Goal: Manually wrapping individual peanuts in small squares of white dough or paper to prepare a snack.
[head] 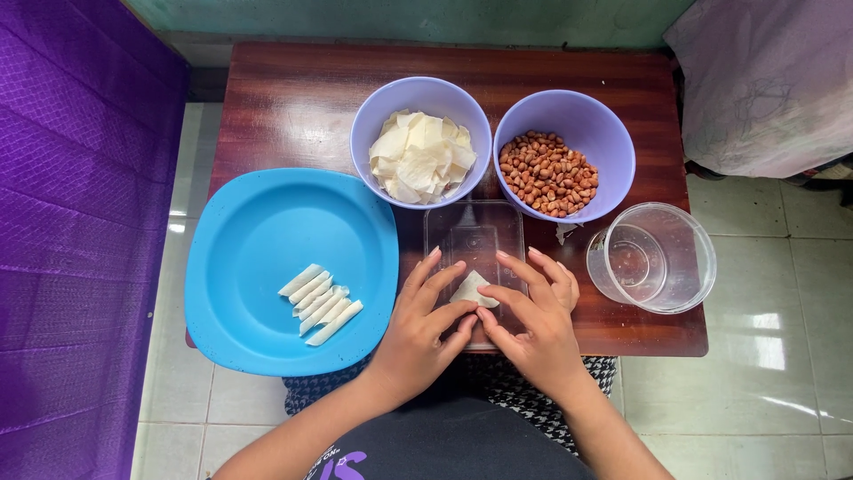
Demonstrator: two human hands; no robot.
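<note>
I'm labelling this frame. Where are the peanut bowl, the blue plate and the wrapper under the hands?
peanut bowl [613, 142], head view, bare inner wall.
blue plate [258, 231], head view, bare centre.
wrapper [469, 289], head view, middle of sheet.

The picture is bright and clear, lit by soft daylight. White shine sits on the floor tiles [771, 351] on the right side and a little on the left. The dark tabletop [302, 98] gleams a bit. The blue plate [267, 240] has a soft glow. Shadows are pale and small. Nothing looks blurry. The edges bend outward slightly.
</note>
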